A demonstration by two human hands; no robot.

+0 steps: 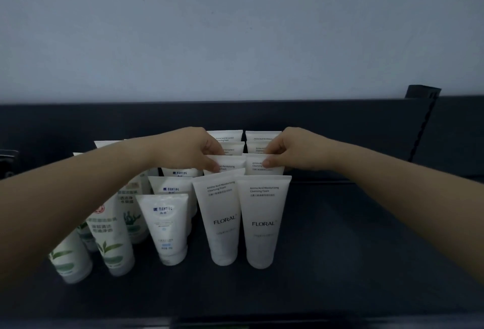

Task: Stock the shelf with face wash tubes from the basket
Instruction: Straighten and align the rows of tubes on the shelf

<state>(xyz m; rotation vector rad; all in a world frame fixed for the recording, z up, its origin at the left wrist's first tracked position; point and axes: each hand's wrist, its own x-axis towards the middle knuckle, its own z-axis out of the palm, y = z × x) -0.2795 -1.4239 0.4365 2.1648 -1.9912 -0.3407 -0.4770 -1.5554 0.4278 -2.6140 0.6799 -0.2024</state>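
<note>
I see both hands clamped: left hand (192, 149) pinches the top seam of the left second-row tube (230, 165), right hand (292, 149) the right second-row tube (272, 167), both upright on the shelf (366, 224) directly under them, probably seated but too dim to confirm.

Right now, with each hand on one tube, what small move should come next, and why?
Probably release both and pull back. The left hand pinches the top of the left tube, the right hand the right tube; both look upright in their rows behind the front tubes.
</note>
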